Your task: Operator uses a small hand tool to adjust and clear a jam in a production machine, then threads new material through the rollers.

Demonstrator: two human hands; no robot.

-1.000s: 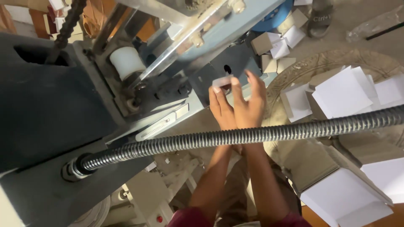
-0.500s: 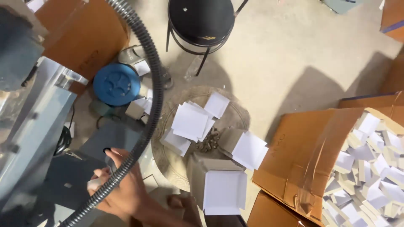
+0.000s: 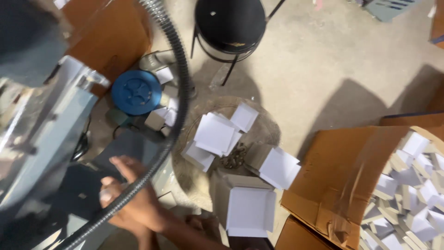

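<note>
A ribbed flexible hose (image 3: 178, 106) curves from top centre down to lower left, crossing right over the hands (image 3: 132, 203) and hemming them against the grey machine (image 3: 41, 134) at left. Right of the hose, white folded boxes (image 3: 217, 134) litter the floor (image 3: 333, 69); upper right lies open.

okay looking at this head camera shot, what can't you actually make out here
- Hands: in the head view, motion blur and the grey corrugated hose crossing them hide the fingers, so left and right, and any grip, cannot be told apart.
- Grey machine: blurred and cut off by the left edge.
- Cardboard carton of white folded boxes: cut off by the right and bottom edges.
- Black stool: top cut off by the upper edge.
</note>
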